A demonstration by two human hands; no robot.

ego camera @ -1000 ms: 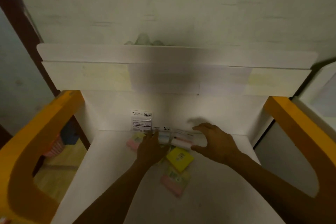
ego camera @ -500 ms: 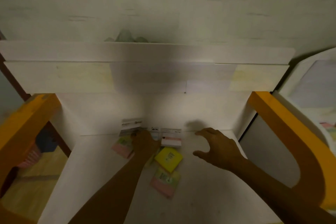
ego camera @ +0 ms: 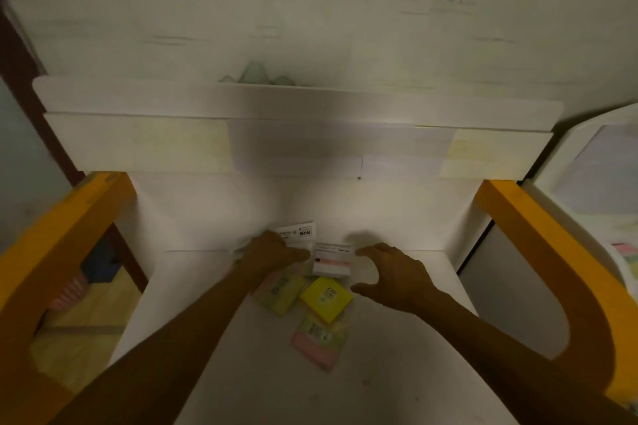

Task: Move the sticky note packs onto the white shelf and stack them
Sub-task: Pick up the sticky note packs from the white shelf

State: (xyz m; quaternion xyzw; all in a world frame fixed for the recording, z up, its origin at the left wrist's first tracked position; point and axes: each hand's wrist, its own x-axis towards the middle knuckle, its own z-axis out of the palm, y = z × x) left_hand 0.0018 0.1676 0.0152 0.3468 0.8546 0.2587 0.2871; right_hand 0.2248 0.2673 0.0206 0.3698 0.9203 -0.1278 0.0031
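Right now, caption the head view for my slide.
Both hands, left and right, reach among sticky note packs on white surface.

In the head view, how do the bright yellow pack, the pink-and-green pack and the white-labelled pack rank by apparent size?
1. Pink-and-green pack, though it lies nearest the camera.
2. Bright yellow pack.
3. White-labelled pack, farthest away, so its true size is uncertain.

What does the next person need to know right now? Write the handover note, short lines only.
Left hand: rests on the packs at the back of the white surface, grip unclear.
Right hand: open, holds nothing, curved beside the white pack with a pink stripe.
Loose packs: bright yellow pack, pale yellow pack, pink and green pack, lying scattered and partly overlapping.
White shelf above: no packs visible on it.
Done: nothing moved up yet.
Left: lift every pack onto the shelf and stack them.
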